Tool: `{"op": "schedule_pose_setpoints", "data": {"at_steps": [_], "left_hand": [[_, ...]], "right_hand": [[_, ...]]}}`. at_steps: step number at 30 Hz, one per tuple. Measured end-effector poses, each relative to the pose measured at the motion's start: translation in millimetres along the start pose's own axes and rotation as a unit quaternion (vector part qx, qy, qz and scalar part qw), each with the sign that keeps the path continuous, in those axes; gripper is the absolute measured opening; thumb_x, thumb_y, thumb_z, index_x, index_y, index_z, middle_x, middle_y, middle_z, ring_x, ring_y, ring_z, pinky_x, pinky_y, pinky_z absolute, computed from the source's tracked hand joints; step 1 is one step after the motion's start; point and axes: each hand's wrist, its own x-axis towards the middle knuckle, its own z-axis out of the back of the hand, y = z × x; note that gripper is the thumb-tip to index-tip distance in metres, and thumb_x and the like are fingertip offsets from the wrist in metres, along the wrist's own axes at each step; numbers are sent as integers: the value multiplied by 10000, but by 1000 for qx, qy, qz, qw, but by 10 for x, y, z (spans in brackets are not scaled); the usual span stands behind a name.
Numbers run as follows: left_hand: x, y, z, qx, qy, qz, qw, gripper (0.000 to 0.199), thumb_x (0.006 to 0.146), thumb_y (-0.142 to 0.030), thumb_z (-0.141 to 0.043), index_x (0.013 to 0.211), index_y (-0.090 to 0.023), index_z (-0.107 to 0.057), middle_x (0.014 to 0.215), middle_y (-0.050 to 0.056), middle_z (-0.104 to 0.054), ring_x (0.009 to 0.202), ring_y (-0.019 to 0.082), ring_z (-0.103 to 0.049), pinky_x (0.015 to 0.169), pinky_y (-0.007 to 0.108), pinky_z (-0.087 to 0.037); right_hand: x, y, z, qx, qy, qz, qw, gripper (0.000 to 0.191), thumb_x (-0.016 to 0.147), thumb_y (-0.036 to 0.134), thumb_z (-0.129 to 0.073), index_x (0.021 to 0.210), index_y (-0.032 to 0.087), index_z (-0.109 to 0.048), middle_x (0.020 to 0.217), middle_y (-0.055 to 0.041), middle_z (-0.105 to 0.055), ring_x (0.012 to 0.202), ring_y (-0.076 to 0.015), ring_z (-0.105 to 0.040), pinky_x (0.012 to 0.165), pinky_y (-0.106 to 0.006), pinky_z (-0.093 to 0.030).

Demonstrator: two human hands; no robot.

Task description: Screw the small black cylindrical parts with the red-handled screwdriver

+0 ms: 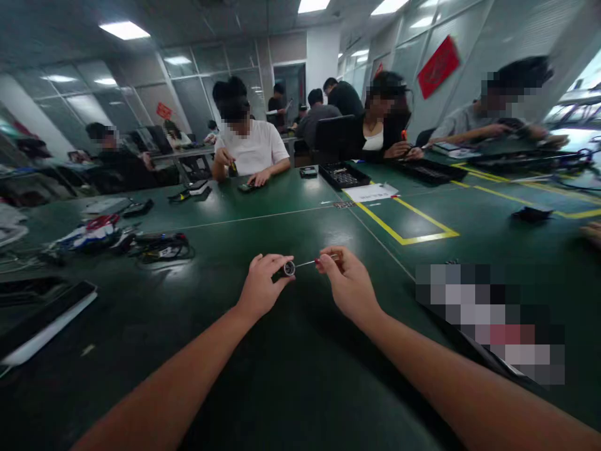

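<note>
Two bare hands are held out over a dark green table (282, 376). At the left, a bundle of cables (164, 247) is seen on the table, well apart from both hands. Next, a small round part (289, 268) is held at the fingertips of the left hand (259, 285); its grip is narrow, with the part pinched between thumb and fingers and its pale-rimmed end left exposed. The left forearm is extended from the lower left, and the hand is angled inward. To the right of the part, a screwdriver (307, 263) is pointed leftward, its thin shaft brought close to the rim; whether the tip is touching cannot be told. Its handle is enclosed by the right hand (351, 285), the grip closed around it, thumb uppermost and fingers curled. The right forearm is stretched in from the lower right. Farther right, a yellow-taped outline (429, 239) is marked on the table.
</note>
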Motion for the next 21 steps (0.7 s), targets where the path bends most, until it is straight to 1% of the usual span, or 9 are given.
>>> {"op": "schedule_pose_setpoints", "data": {"at_steps": [6,11,13,18,21], "left_hand": [[-11,-28,21,14,11,15,1000,415,868,-209,-772,1249,-324,-655,1194,24,-683,1155,239,-611,1161,570,-298],[-16,-44,26,23,24,27,999,377,906,-240,-726,1264,-329,-647,1248,22,-670,1204,238,-596,1193,578,-263],[-20,-40,26,18,36,30,999,372,921,-258,-708,1277,-340,-635,1280,20,-661,1234,241,-583,1203,601,-233],[-27,-21,18,12,71,46,996,399,953,-297,-664,1339,-362,-587,1336,17,-641,1281,246,-563,1224,657,-107],[-22,-8,6,9,74,55,996,400,958,-300,-654,1347,-357,-583,1340,21,-639,1284,246,-562,1228,654,-107]], "right_hand": [[14,3,-9,17,-17,-10,1000,209,926,413,-584,983,215,-624,856,-46,-707,795,-202,-681,781,-386,-540],[12,2,-14,27,-23,-25,999,229,920,430,-591,990,214,-623,876,-56,-709,806,-208,-683,794,-398,-543],[14,12,-15,23,-27,-29,999,231,915,430,-593,982,210,-624,869,-55,-707,793,-206,-680,787,-394,-542],[31,14,-8,21,-25,-36,999,231,916,427,-587,972,206,-623,858,-49,-697,789,-200,-670,775,-376,-534],[42,0,10,8,-10,-39,999,224,920,424,-582,966,208,-617,819,-34,-682,758,-193,-656,748,-363,-522]]}}
